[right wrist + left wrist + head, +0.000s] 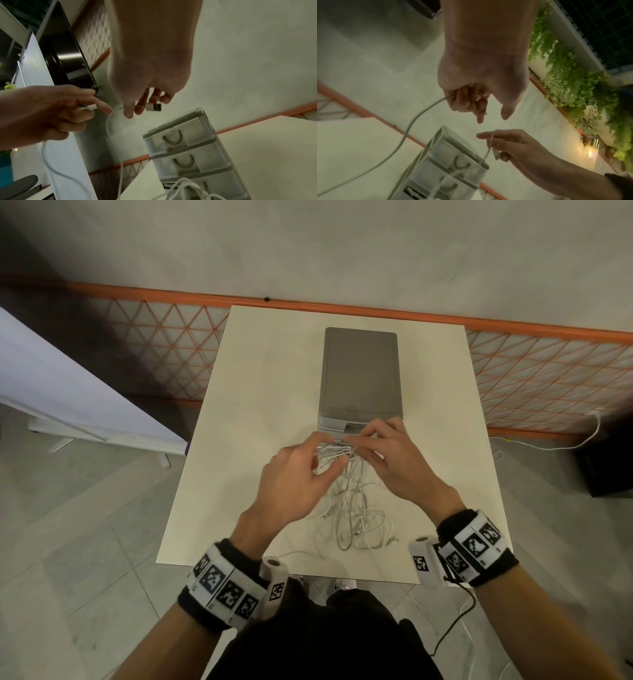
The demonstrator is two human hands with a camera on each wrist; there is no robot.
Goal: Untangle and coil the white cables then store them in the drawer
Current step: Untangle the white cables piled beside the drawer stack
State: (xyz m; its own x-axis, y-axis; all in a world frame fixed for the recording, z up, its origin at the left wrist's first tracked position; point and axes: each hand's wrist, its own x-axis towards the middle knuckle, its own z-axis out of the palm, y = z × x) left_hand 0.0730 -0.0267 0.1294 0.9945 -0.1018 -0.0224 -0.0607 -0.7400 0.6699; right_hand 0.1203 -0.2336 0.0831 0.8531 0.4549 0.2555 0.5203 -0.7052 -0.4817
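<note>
A tangle of white cables (pixel 352 518) lies on the white table (pixel 260 392), and its upper strands are lifted between both hands. My left hand (pixel 325 463) curls its fingers round a white cable (pixel 423 115) and holds a white connector (pixel 88 107). My right hand (pixel 358 441) pinches a cable end with a silver USB plug (pixel 153 107). Both hands hover just in front of the small drawer unit (pixel 359 371), whose translucent drawers (pixel 185 148) with curved handles are closed.
The drawer unit stands at the table's far middle. An orange mesh fence (pixel 548 364) runs behind the table. A white board stand (pixel 68 392) is on the floor at left. At right, a loose cable (pixel 565 443) lies beside a dark box (pixel 606 460).
</note>
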